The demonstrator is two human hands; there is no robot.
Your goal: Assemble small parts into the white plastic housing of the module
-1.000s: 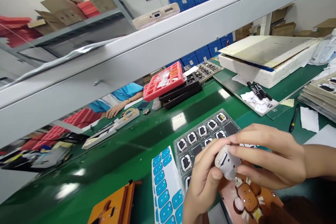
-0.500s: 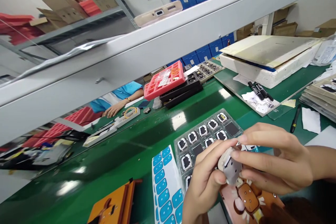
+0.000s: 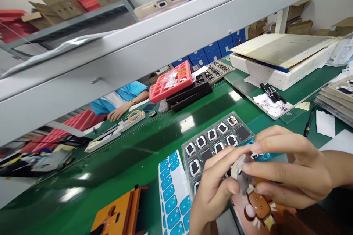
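My left hand point(image 3: 213, 191) and my right hand point(image 3: 293, 170) hold a small grey rounded part point(image 3: 243, 177) between their fingertips. Its smooth face bears small dark holes, and its edge looks pale and rough. The fingers partly cover it. Below it lies a brown and pink thing printed with a cartoon bear point(image 3: 260, 205). Behind my fingers stands a clear compartment tray point(image 3: 207, 155) of white-framed black parts. Something bright blue point(image 3: 265, 156) shows past my right fingers, mostly hidden. Left of the tray lies a white sheet of blue stickers point(image 3: 179, 187).
An orange fixture point(image 3: 117, 211) stands at the front left. Across the green bench lie a red tray point(image 3: 171, 82) on black trays and a co-worker's hand point(image 3: 121, 112). Markers point(image 3: 268, 93) and a white foam box point(image 3: 259, 69) are at right. A grey beam point(image 3: 132, 58) crosses above.
The grey part has turned a little, so its smooth face shows more edge-on. More of the blue thing behind my right fingers shows. The view has shifted slightly.
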